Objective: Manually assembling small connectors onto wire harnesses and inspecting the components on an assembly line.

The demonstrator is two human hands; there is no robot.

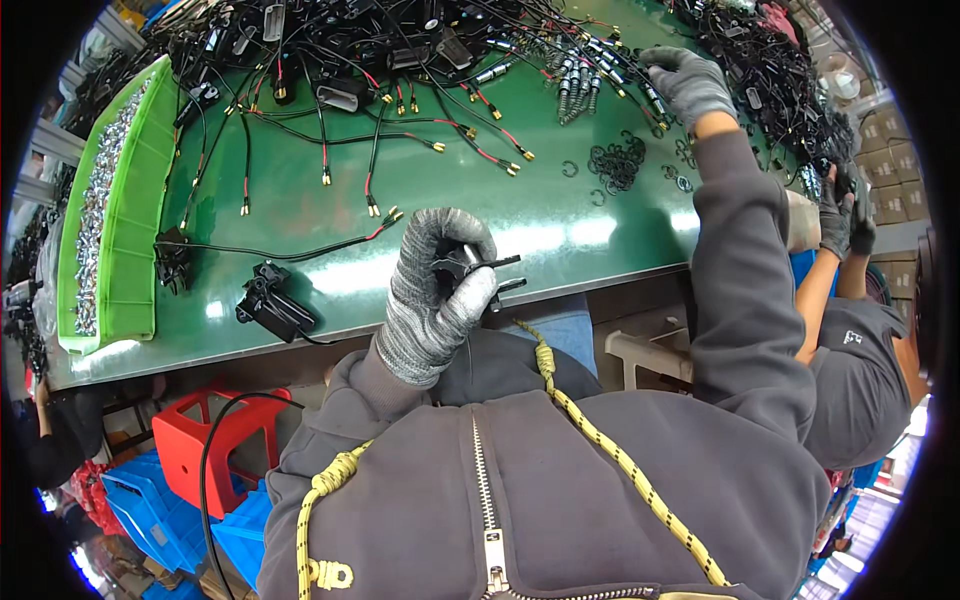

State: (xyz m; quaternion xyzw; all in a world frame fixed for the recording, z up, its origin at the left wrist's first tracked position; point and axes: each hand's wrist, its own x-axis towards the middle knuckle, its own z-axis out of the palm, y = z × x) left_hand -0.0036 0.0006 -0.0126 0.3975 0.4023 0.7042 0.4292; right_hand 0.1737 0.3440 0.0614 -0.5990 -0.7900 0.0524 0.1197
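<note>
My left hand (432, 300), in a grey knit glove, is closed round a small black part with a metal pin (473, 256), held just over the table's near edge. Two dark prongs stick out of it to the right; my fingers hide the rest. Far out to the right, my gloved right hand (690, 88) reaches over the table with its fingers apart, and nothing shows between them. Beside it lie metal cylinders with springs (580, 80). Below and left of it is a pile of black C-shaped clips (617, 163).
Black parts with cables (370, 55) are heaped along the green table's (340, 200) far side. A long green bin (120, 230) of small metal pieces stands at left. Two black housings (275, 303) lie near the front edge. A co-worker's hands (838, 215) work at right.
</note>
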